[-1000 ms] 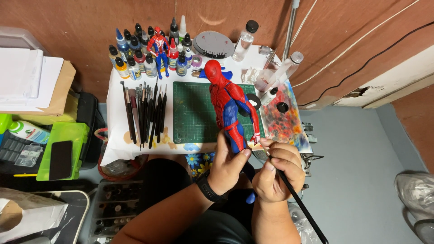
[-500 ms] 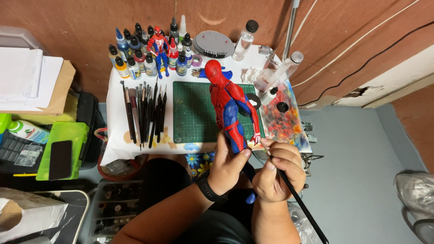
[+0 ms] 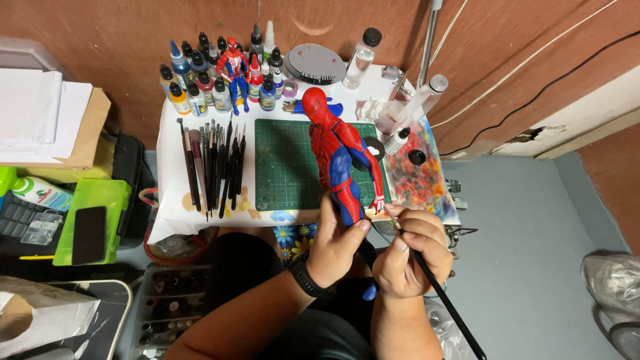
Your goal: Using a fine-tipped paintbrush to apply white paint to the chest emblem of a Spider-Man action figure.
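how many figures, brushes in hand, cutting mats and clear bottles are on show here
red and blue figures: 2, the big figure gripped by the left hand and a small figure standing among the paint bottles
brushes in hand: 1, a black-handled brush in the right hand
green cutting mats: 1
clear bottles with black caps: 1
total: 5

Bright, even light; edges perhaps slightly distorted.
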